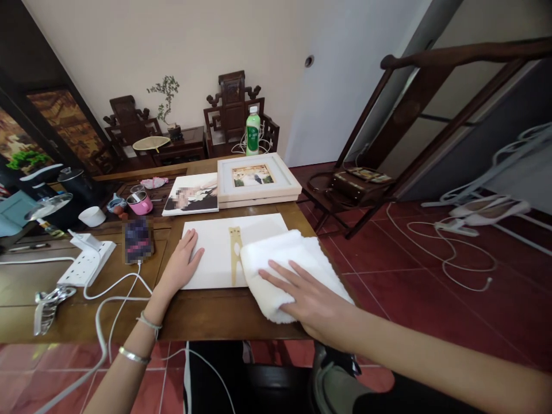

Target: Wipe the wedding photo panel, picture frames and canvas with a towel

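My left hand [186,260] lies on the left edge of a flat white panel [211,247], with its fingers stretched out. A folded, fluffy white towel [276,253] covers the panel's right part and reaches past it toward the table's right edge. On top of the towel is my right hand [304,293], its fingers spread across the cloth and its thumb partly hidden. Between the hands, a long tan shape [235,253] with a small animal-like head shows on the panel. I cannot tell whether it is printed or a separate piece.
Behind the panel are a photo panel [194,192] and a framed picture [259,175], with a green bottle [253,132] beyond. Leftward are a pink cup [140,203], a phone [138,240], a power strip [88,263] and trailing cables. A wooden chair [345,178] stands right.
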{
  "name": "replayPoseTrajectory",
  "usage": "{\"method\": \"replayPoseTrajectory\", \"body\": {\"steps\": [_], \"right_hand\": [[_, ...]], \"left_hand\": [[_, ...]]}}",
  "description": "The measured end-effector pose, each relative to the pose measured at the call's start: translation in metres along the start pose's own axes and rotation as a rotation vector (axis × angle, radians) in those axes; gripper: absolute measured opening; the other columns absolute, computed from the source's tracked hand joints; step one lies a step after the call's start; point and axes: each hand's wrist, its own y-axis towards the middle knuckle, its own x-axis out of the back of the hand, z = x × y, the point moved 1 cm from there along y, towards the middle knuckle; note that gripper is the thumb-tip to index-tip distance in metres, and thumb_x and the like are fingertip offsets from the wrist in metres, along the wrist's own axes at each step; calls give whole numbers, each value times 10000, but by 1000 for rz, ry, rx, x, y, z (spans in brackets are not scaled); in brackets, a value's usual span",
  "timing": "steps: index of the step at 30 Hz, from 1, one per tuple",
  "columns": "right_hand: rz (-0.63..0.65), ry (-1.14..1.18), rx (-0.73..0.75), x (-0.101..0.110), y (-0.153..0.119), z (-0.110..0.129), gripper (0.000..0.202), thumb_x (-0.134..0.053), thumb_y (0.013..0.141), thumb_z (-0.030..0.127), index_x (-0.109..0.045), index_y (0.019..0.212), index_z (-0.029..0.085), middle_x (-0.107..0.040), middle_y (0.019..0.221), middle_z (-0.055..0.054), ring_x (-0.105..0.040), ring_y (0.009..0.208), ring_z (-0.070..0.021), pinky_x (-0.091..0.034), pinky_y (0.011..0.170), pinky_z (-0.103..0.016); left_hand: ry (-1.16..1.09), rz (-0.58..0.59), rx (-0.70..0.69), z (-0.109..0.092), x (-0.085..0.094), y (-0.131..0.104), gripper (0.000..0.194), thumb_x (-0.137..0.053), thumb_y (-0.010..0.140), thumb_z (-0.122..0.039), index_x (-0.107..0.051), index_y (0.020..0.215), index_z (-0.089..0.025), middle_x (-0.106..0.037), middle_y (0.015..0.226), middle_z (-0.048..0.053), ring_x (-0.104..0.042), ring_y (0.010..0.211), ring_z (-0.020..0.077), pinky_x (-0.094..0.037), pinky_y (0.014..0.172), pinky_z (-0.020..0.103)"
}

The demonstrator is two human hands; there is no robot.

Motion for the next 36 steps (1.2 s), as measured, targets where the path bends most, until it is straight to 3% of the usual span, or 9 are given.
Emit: {"method": "replayPoseTrajectory", "body": {"steps": [6,10,14,20,25,31,36], "right_hand": [[107,38,-15,16,39,-52,485,-458,625,-65,-685,1005,133,-347,1501,-177,-205,1413,-358,-244,1088,-623],[78,29,-52,18,73,-89,532,-442,634,-63,-638,1095,116,-382,1476,-191,-278,1390,-353,-318,1054,-593],[36,-30,-144,14,98,-103,511,-426,681,-49,-612,1133,98,-469,1395,-213,-327,1364,-347,-342,1029,-567],[65,-79,-219,12,93,-81,528,-445,720,-23,-596,1205,123,-368,1489,-179,-252,1397,-354,-278,1050,-620],[188,-91,-163,18,59,-38,532,-479,674,-30,-651,1150,135,-363,1489,-189,-259,1387,-390,-284,1052,-635],[266,114,-183,28,16,11,500,-465,629,-29,-725,983,211,-445,1451,-103,-274,1383,-383,-309,1061,-634],[166,193,-184,29,11,7,525,-423,597,-47,-711,939,229,-487,1422,-62,-332,1374,-304,-345,1078,-567]], "left_hand": [[3,5,-18,5,-2,1,549,-301,961,-385,-410,1405,-81,-331,1522,166,-246,1437,242,-203,1178,448],[-9,-21,-33,8,-4,1,526,-296,964,-375,-416,1407,-117,-343,1521,143,-259,1433,236,-211,1175,459],[-29,-28,-30,8,-3,1,536,-321,957,-381,-432,1395,-91,-353,1512,158,-274,1427,241,-215,1175,454],[-86,-88,-13,8,-5,1,494,-297,954,-308,-477,1366,-104,-411,1481,148,-322,1407,229,-237,1174,445],[-80,-82,-25,7,-5,0,492,-300,949,-285,-479,1364,-90,-420,1473,157,-325,1406,235,-242,1175,445],[-82,-79,-13,6,-6,0,501,-291,949,-282,-479,1357,-60,-404,1479,175,-322,1407,238,-250,1172,436],[-72,-77,-28,9,-7,1,494,-292,951,-292,-473,1369,-101,-409,1481,154,-320,1408,244,-251,1167,464]]}}
